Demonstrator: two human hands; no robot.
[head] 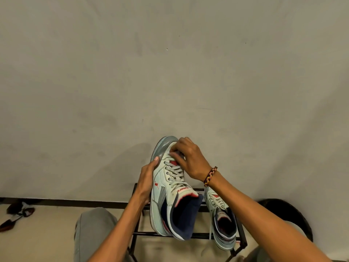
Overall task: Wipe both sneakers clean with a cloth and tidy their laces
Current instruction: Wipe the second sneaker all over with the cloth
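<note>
Left hand: the left hand (146, 183) grips the side of the held sneaker (170, 188). Its thumb lies up along the grey sole edge near the toe, and the other fingers go round behind the shoe.

Right hand: the right hand (188, 159) is curled over the front of the same shoe. Its fingertips (172, 154) pinch the grey laces (175, 173) at the lowest rows, close to the toe.

Bracelet: a braided bracelet (210, 176) in dark, yellow and red sits on the right wrist.

Held sneaker: it is a pale mint high-top with grey and red patches and a dark blue lining. It is up in the air, toe pointing away from the person and heel toward them. Its heel hangs over the left part of the rack (138, 214).

Second sneaker: the other sneaker (221, 222) sits at the right end of the rack, partly hidden under the right arm. A loose white lace end (210, 229) hangs down its side.

Rack: a thin black metal frame with bars. It stands on the floor just in front of the wall (170, 63).

Knees: grey trousers (90, 231) show at the bottom left.

Floor, far left: some dark brown things (18, 212) lie by the black baseboard (75, 202). They are too blurry to name.

Right side: a dark round shape (294, 214) sits behind the right arm. I cannot tell what it is.
</note>
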